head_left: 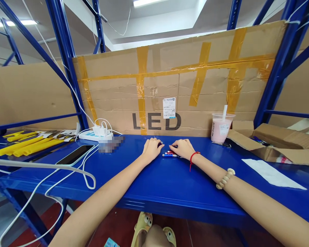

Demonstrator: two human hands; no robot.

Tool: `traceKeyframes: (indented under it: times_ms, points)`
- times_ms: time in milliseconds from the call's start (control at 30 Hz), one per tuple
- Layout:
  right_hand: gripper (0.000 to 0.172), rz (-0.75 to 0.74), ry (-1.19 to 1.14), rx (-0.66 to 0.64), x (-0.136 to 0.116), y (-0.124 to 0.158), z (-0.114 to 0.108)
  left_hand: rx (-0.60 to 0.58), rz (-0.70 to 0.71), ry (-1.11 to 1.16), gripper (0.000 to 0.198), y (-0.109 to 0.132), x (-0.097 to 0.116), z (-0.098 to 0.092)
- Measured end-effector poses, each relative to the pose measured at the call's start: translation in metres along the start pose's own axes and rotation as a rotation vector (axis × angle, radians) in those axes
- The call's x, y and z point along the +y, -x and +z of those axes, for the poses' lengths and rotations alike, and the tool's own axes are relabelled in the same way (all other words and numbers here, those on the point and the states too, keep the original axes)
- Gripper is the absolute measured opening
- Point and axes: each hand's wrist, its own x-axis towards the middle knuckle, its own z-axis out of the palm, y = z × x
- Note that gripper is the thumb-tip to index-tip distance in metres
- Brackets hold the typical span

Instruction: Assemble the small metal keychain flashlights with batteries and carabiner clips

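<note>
My left hand [151, 148] rests on the blue shelf top [157, 178] with its fingers curled around a small dark object that I cannot make out. My right hand [182, 148] lies just to the right, fingers bent down onto a small cluster of pens [170, 154] with red and blue barrels. The two hands nearly touch above the pens. A red string and a beaded bracelet sit on my right wrist and forearm.
A pink drink cup with a straw [221, 127] stands right of the hands, beside an open cardboard box [273, 144]. A phone [76, 154], white cables and a power strip [95, 134] lie at left. Yellow strips [28, 145] lie far left. A cardboard wall [170, 85] backs the shelf.
</note>
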Motion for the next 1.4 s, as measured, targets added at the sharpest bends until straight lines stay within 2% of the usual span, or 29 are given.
traceKeyframes:
  times_ms: [267, 500, 867, 1100, 1400]
  points:
    - [0.039, -0.177, -0.095, -0.022, -0.006, 0.003, 0.001, -0.008, -0.014, 0.024, 0.026, 0.0, 0.002, -0.004]
    - [0.034, -0.273, -0.14, -0.001, -0.015, 0.005, 0.005, 0.004, -0.061, -0.009, 0.028, 0.0, 0.001, -0.003]
    - [0.017, -0.557, -0.25, 0.042, -0.033, 0.013, 0.003, 0.067, -0.135, -0.036, 0.033, -0.001, -0.001, -0.005]
    - [0.014, -0.555, -0.216, 0.088, -0.038, 0.016, 0.002, 0.108, -0.133, 0.006, 0.031, -0.001, -0.001, -0.007]
    - [0.015, -0.501, -0.174, 0.068, -0.04, 0.015, 0.006, 0.14, -0.15, 0.003, 0.032, 0.001, -0.004, -0.009]
